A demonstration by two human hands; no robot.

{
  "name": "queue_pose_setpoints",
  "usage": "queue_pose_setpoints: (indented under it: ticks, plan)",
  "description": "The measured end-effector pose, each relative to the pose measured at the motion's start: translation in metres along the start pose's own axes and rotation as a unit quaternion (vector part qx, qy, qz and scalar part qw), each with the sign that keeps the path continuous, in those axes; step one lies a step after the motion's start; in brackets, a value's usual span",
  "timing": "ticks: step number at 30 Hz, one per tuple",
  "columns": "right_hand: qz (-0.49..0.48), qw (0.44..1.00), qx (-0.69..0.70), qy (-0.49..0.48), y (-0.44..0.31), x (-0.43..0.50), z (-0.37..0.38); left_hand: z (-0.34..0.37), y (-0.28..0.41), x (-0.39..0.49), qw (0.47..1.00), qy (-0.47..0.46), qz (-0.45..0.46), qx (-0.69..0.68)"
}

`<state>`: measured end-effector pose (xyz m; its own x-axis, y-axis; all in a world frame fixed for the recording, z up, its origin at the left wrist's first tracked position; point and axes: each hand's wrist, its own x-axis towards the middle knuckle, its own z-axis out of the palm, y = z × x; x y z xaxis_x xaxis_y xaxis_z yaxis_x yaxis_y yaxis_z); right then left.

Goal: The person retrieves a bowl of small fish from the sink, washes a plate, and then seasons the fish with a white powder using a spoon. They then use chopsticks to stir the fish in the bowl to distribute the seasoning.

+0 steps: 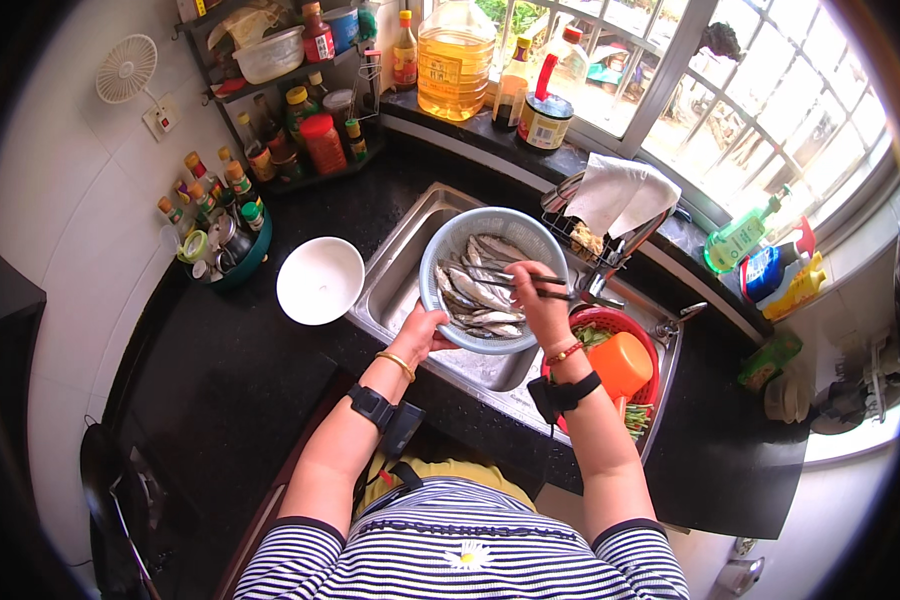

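Note:
My left hand (423, 331) grips the near left rim of a light blue plastic colander (497, 217), which is over the steel sink (390, 289). Several small silvery fish (487, 289) lie inside it. Between the fingers of my right hand (538, 296) is a pair of dark chopsticks (504, 280), their tips among the fish. My fingers hide part of the colander's right side. A white bowl (320, 281) stands on the black counter just left of the sink.
A red basket (651, 375) with green vegetables and an orange plastic dipper (621, 366) sits at the sink's right side. The faucet (596, 285) is behind it. Seasoning bottles fill a teal basin (249, 262). A large oil jug (456, 64) stands on the windowsill.

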<state>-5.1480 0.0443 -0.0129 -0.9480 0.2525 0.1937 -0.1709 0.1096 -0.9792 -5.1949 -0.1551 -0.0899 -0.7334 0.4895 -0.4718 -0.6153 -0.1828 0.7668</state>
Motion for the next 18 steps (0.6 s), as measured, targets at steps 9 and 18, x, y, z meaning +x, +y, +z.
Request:
queue_pose_setpoints:
  ticks: [9,18]
  plan:
    - [-0.024,0.996,-0.076,0.034,-0.002,0.006,-0.001,-0.001,0.010,-0.005,1.000,0.020,0.000,0.011]
    - [-0.079,0.991,-0.058,0.093,0.009,-0.001,-0.007,0.002,0.012,-0.012,0.999,0.038,0.000,0.008]
